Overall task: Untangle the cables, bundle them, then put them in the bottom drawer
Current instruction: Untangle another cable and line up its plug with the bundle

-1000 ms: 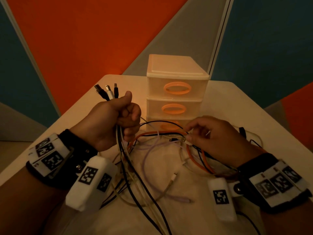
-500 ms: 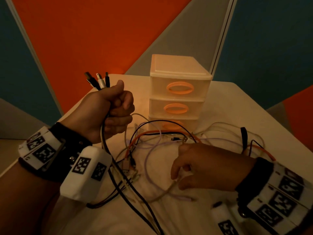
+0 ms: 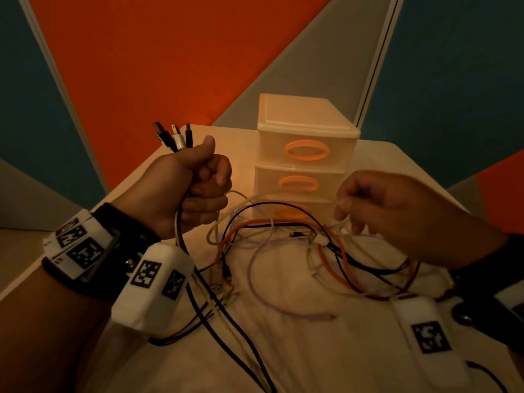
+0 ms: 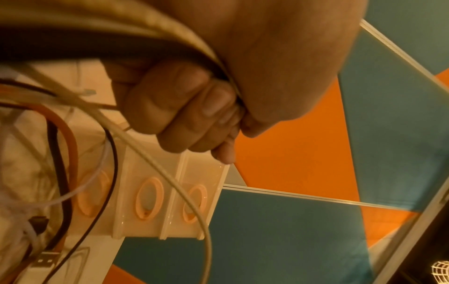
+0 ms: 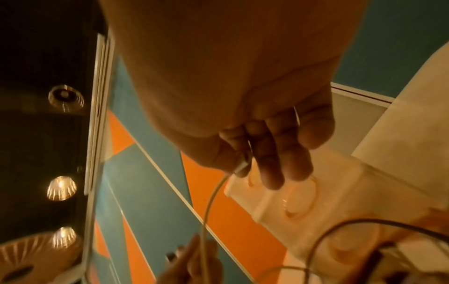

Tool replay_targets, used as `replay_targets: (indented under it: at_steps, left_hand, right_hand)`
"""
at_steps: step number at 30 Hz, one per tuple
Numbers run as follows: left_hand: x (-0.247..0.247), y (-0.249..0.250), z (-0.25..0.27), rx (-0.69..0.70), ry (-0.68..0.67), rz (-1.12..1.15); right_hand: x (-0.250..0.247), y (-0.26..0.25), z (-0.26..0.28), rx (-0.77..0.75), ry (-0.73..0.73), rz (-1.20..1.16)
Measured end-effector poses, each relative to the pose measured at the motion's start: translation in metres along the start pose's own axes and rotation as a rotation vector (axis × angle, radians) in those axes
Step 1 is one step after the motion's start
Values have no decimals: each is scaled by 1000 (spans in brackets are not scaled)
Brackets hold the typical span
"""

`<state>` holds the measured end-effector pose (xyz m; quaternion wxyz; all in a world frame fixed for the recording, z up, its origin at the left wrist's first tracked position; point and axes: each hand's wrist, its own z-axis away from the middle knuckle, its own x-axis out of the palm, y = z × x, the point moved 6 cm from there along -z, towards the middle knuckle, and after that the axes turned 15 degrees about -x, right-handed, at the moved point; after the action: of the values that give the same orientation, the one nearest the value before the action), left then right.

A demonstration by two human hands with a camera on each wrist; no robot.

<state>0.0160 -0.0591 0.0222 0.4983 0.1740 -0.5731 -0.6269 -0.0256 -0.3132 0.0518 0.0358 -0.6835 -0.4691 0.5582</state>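
Observation:
My left hand (image 3: 198,188) is a raised fist that grips a bunch of cables, with three plug ends (image 3: 174,137) sticking up above the thumb. In the left wrist view the left hand (image 4: 194,115) has its fingers curled round black and cream cables (image 4: 170,44). My right hand (image 3: 368,205) hovers in front of the drawer unit and pinches the end of a white cable (image 3: 340,224). Its wrist view shows the right hand (image 5: 245,163) holding the white plug (image 5: 240,167). A tangle of orange, black, lilac and white cables (image 3: 283,251) lies on the table between both hands.
A small three-drawer plastic unit (image 3: 306,154) with orange oval handles stands at the back of the white table (image 3: 411,171); its bottom drawer (image 3: 292,212) is shut and partly behind cables. Cables trail toward the near edge. Orange and teal wall panels stand behind.
My right hand rose from the table's middle to in front of the drawers, lifting a white cable end. The left fist kept its bundle, shifting slightly.

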Motion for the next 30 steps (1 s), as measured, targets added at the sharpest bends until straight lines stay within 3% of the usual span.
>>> replay_targets:
  at_steps: [3,7,11,15,18,21,24,27,30]
  left_hand:
    - [-1,0,0,2,-1,-5]
    - [1,-2,-1,-6,13,-4]
    - [5,-6,-3,-20,31,-16]
    - [11,-12,-7,-44,45,-46]
    - [12,-14,-7,-53,52,-55]
    - [10,-13,-7,-52,40,-54]
    - [11,-13,-7,-47,37,-45]
    - [14,-15,-8,-32,45,-53]
    - [21,-18,-10,-14,56,-76]
  right_hand:
    - [-30,-6,-5,69,258,-157]
    - [-47,-19,-7,91,599,-843]
    - [-39,-23,-16,84,726,-1360]
    - [-8,-18,-37,145,776,-1639]
    - [9,1,-50,270,852,-1616]
    - [6,16,-53,286,881,-1418]
    - [4,10,-49,188,744,-1291]
    - [21,1,-36,133,599,-930]
    - [44,2,-27,156,593,-713]
